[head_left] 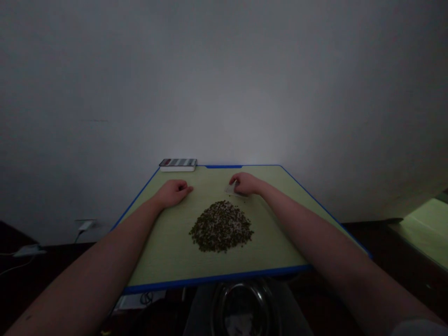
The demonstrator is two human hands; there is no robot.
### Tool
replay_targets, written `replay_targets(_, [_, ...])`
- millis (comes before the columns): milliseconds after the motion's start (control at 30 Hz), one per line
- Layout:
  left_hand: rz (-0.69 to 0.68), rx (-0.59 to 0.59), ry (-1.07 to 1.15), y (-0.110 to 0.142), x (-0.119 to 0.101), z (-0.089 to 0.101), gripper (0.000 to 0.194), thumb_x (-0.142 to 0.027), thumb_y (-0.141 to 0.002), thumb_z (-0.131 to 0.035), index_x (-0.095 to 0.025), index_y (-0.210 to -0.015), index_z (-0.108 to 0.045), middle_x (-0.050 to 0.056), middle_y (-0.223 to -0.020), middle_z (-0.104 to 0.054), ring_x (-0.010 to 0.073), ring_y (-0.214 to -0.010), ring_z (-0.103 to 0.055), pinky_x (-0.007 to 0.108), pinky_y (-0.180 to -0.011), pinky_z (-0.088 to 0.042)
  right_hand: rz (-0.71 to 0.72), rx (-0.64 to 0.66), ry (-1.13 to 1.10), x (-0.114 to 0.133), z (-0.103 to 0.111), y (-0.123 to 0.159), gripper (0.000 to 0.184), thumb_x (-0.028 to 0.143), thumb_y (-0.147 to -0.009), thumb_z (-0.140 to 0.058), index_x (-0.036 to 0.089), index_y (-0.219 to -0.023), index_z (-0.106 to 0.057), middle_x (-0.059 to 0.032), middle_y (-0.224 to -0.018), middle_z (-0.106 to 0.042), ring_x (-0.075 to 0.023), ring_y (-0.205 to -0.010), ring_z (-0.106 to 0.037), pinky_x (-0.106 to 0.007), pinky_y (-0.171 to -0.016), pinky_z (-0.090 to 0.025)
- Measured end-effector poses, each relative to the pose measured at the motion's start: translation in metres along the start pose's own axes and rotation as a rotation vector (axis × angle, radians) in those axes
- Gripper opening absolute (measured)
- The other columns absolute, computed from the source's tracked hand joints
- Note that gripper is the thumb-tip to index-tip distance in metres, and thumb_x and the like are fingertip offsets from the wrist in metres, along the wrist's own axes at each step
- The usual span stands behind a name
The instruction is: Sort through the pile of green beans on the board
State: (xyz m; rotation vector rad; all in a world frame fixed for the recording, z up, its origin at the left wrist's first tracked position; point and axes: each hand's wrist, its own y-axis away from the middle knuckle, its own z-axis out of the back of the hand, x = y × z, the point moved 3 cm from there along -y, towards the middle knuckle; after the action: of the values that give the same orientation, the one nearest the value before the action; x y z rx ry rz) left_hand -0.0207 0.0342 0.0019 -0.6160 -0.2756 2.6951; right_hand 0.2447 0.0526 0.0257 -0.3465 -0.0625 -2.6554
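Observation:
A heap of mixed small grains (pixel 221 227), greenish and pale, lies in the middle of the light yellow-green table (pixel 161 261). Beyond its right side, my right hand (pixel 245 183) pinches a thin see-through plastic piece (pixel 231 189), whose lower edge is down at the tabletop. A few stray grains lie near that piece. To the left of the heap, my left hand (pixel 172 192) rests on the table with its fingers curled in and the thumb stretched forward; nothing shows in it.
A phone (pixel 178 162) lies on a white box (pixel 177 169) at the table's far left corner. The table has a blue edge (pixel 217 280) and meets a bare wall. Below the front edge, a shiny metal bowl (pixel 241 308) is near my lap. A plug (pixel 86 226) sits in the wall at left.

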Motion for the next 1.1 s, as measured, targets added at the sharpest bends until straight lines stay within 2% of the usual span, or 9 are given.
replay_targets(133, [0.005,-0.003,0.004,0.0,-0.001,0.0,0.041,-0.053,-0.075,-0.04,-0.019,-0.053,-0.044,-0.003,-0.048,-0.037,0.0118,-0.051,-0.037,0.025,-0.05,-0.025,0.031,0.055,-0.018,0.002,-0.003,0.022,0.039,0.016,-0.065,-0.057,0.016,-0.104,-0.064,-0.0039,-0.082,-0.069,-0.0129,-0.066,-0.059,-0.021,-0.061,-0.041])
replay_targets(267, [0.012,-0.003,0.008,0.001,-0.001,0.0,0.041,-0.054,-0.075,-0.04,-0.019,-0.053,-0.043,-0.003,-0.049,-0.037,0.0114,-0.05,-0.037,0.025,-0.049,-0.025,0.035,0.058,-0.01,0.005,-0.004,0.05,0.037,0.017,-0.064,-0.058,0.016,-0.101,-0.065,-0.0049,-0.085,-0.069,-0.0143,-0.069,-0.06,-0.022,-0.061,-0.041])
replay_targets(533, [0.014,-0.004,-0.009,-0.001,0.004,-0.001,0.041,-0.053,-0.076,-0.041,-0.018,-0.053,-0.042,-0.003,-0.048,-0.036,0.011,-0.049,-0.037,0.025,-0.048,-0.024,-0.063,-0.01,0.053,0.003,-0.001,0.097,0.032,0.023,-0.067,-0.055,0.015,-0.096,-0.067,-0.0074,-0.079,-0.069,-0.0174,-0.067,-0.06,-0.025,-0.059,-0.04])
replay_targets(733, [0.022,-0.011,0.025,0.001,0.001,0.0,0.041,-0.052,-0.075,-0.042,-0.018,-0.053,-0.041,-0.004,-0.049,-0.034,0.0102,-0.049,-0.035,0.025,-0.048,-0.024,-0.085,-0.074,-0.047,-0.011,-0.003,0.118,0.027,0.024,-0.069,-0.055,0.016,-0.093,-0.066,-0.0047,-0.074,-0.067,-0.0146,-0.063,-0.058,-0.024,-0.055,-0.038])
replay_targets(867, [0.029,-0.009,0.013,0.0,0.002,-0.001,0.041,-0.052,-0.075,-0.042,-0.018,-0.052,-0.042,-0.004,-0.048,-0.036,0.0105,-0.049,-0.036,0.025,-0.047,-0.024,-0.066,-0.104,-0.121,-0.026,0.007,0.106,0.028,0.023,-0.071,-0.054,0.016,-0.096,-0.064,-0.0038,-0.073,-0.066,-0.0138,-0.062,-0.057,-0.023,-0.056,-0.038])
replay_targets(967, [0.027,-0.014,0.012,0.0,0.003,-0.001,0.041,-0.051,-0.075,-0.042,-0.018,-0.052,-0.042,-0.004,-0.048,-0.036,0.0107,-0.049,-0.036,0.025,-0.048,-0.025,-0.089,-0.126,-0.115,-0.033,0.017,0.078,0.03,0.02,-0.072,-0.054,0.014,-0.1,-0.062,-0.005,-0.077,-0.066,-0.0127,-0.061,-0.058,-0.023,-0.058,-0.039])
replay_targets(1100, [0.04,0.0,0.024,0.0,0.003,-0.001,0.04,-0.051,-0.075,-0.042,-0.018,-0.052,-0.043,-0.004,-0.048,-0.036,0.0109,-0.049,-0.036,0.025,-0.047,-0.025,-0.076,-0.07,-0.03,-0.03,0.017,0.032,0.034,0.014,-0.07,-0.054,0.014,-0.103,-0.063,-0.0061,-0.081,-0.068,-0.0143,-0.067,-0.059,-0.023,-0.064,-0.041])
